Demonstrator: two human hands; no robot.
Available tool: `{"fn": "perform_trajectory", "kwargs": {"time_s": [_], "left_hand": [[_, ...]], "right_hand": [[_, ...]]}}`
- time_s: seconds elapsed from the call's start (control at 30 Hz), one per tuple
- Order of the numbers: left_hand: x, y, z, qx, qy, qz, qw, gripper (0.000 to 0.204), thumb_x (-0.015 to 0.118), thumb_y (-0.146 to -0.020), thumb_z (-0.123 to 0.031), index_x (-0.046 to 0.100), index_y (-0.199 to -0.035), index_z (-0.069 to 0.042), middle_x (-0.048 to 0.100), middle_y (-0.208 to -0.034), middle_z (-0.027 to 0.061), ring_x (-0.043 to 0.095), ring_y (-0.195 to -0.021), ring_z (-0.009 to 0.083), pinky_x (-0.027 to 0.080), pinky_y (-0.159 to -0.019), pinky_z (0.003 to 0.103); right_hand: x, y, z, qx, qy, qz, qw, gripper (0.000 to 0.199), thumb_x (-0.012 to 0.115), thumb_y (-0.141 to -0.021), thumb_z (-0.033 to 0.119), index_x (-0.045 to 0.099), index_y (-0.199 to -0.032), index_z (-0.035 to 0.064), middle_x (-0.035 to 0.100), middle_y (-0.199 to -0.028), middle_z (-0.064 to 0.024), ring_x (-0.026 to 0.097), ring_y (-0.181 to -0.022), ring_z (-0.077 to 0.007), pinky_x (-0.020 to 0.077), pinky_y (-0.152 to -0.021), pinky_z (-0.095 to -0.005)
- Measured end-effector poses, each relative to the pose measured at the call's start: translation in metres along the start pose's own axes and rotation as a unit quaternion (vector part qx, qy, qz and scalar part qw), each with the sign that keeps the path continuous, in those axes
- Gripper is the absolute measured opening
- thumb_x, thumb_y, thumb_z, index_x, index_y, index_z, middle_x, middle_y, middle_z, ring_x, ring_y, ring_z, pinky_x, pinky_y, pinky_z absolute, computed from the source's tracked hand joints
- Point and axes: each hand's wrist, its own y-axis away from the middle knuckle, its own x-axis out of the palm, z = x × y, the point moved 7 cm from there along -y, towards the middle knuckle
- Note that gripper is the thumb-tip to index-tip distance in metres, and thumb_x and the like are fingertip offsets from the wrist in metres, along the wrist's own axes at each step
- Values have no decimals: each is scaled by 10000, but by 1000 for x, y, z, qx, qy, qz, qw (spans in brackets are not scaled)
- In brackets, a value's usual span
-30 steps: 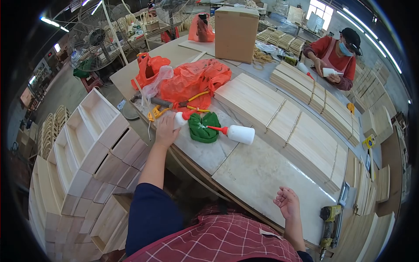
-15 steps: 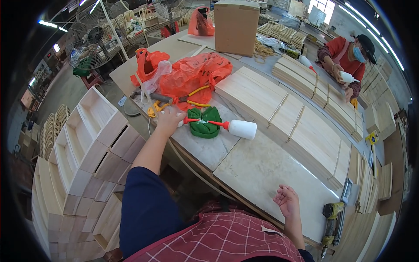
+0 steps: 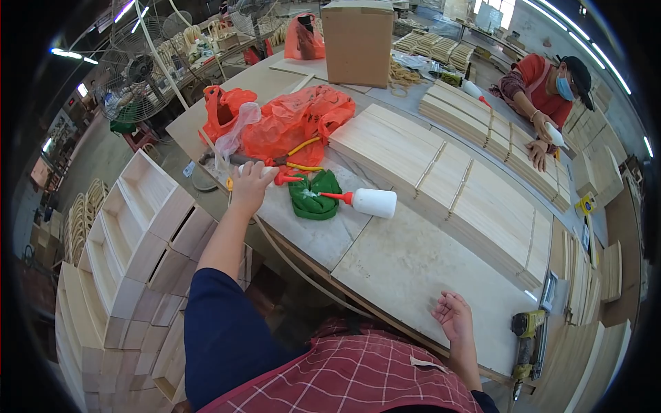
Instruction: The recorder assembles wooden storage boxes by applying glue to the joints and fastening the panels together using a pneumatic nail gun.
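Low in the frame, the right hand (image 3: 453, 318) is resting open on the near edge of the pale surface (image 3: 413, 265), holding nothing. Left of centre, the left hand (image 3: 249, 186) is reaching over a white bottle with a red nozzle (image 3: 279, 177); whether its grip is closing on it I cannot tell. The bottle is lying flat, long axis left-right, nozzle pointing right toward the green cloth (image 3: 313, 196). Nudged, it could roll off the left edge.

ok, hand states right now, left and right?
Left hand: closing on a white glue bottle beside the green cloth; firm grip cannot be told.
Right hand: open, empty, at the table edge.
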Motion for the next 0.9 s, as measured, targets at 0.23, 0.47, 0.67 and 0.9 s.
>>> {"fn": "perform_trajectory", "kwargs": {"time_s": [0.23,0.47,0.67,0.9], "left_hand": [[31,14,-22,28,-49,75,996,413,531,-766,-165,498,-1161,-283,463,-1118,58,425,-1082,272,312,-878,627],[33,-1,-36,21,7,91,996,520,553,-735,-101,462,-1229,-238,467,-1163,129,411,-1130,317,294,-910,560],[-33,-8,-84,-13,289,-6,957,657,467,-662,88,359,-1295,-51,395,-1278,190,365,-1195,348,283,-1001,403],[-61,-39,-161,-148,725,18,672,626,401,-736,112,285,-1333,-34,374,-1325,138,367,-1222,250,272,-1026,357]], "right_hand": [[2,1,1,0,11,-4,1000,145,526,-850,83,544,-973,8,600,-751,-65,586,-616,-141,535,-598,-323],[-15,4,8,-22,4,-20,1000,174,551,-846,112,549,-992,18,599,-798,-63,592,-666,-149,522,-623,-328],[-56,3,88,-185,-10,-111,976,183,568,-835,130,541,-990,37,574,-818,-57,553,-678,-146,492,-640,-313],[-204,12,190,-360,-6,-371,856,333,499,-778,37,470,-1110,26,537,-910,-56,516,-792,-148,468,-661,-313]]}}
